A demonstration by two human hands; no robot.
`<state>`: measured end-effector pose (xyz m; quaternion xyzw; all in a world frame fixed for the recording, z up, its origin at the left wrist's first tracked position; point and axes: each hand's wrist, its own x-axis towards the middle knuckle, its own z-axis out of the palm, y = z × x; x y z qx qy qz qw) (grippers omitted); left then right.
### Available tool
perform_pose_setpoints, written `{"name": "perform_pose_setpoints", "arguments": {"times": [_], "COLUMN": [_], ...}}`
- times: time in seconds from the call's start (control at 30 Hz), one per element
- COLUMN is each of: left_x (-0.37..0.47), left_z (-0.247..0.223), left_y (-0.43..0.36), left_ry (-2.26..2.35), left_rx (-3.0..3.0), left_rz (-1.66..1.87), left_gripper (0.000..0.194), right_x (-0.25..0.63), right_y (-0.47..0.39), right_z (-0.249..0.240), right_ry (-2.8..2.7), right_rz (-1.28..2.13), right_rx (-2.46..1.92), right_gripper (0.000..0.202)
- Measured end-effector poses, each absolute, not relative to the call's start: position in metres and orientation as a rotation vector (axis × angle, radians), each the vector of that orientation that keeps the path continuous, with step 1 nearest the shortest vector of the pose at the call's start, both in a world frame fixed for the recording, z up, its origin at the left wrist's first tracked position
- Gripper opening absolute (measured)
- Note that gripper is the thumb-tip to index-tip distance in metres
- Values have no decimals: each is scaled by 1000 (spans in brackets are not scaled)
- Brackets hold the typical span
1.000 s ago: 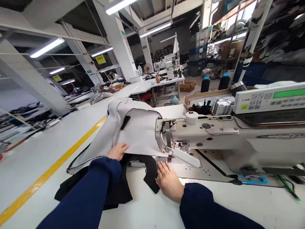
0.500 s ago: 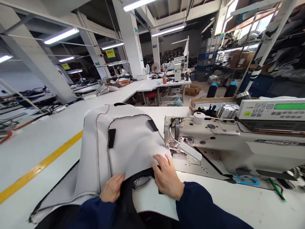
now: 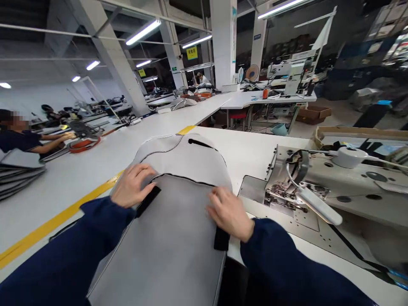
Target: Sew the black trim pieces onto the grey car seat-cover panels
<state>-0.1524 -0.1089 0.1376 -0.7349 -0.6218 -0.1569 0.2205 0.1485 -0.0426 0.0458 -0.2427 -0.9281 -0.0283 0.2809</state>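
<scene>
A large grey sewn fabric piece (image 3: 178,225) with dark edge stitching lies over the white table and hangs toward my body. My left hand (image 3: 133,183) is on its upper left edge, thumb and fingers closed at the seam beside a black strip (image 3: 148,201). At the right edge, my right hand (image 3: 230,211) rests with curled fingers on the fabric, just above another black strip (image 3: 221,239); its fingertips are slightly blurred. Beyond both hands, the fabric's rounded far part (image 3: 194,159) lies flat and has a dark slot.
A sewing machine (image 3: 318,187) with a white lamp stands close on the right. Behind it is a cardboard box (image 3: 357,132). A person (image 3: 22,136) works at the far left near stacked grey pieces (image 3: 21,172). Yellow tape (image 3: 63,219) crosses the table (image 3: 255,144).
The view has turned left. The fabric has shifted away from the machine and been drawn toward me. Both hands have moved up to its sides, the left one farther out.
</scene>
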Motion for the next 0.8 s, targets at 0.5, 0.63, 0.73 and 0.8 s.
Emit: {"name": "perform_pose_setpoints", "arguments": {"times": [0.5, 0.63, 0.73, 0.8], "left_x": [-153, -147, -150, -151], "left_z": [61, 63, 84, 93], "left_y": [-112, -132, -136, -131], "left_ry": [-1108, -1468, -1856, -2103], "left_rx": [-2023, -1953, -1768, -1699], "left_rz": [-654, -710, -841, -863], "left_gripper": [24, 21, 53, 64], "right_x": [164, 176, 180, 180], "right_y": [-20, -41, -44, -44], "right_z": [-34, -39, -41, -40], "right_ry": [-2300, -2330, -2326, -2317], "right_rz": [-127, -30, 8, 4], "right_rx": [-102, -141, -187, -207], "right_gripper": [47, 58, 60, 60]}}
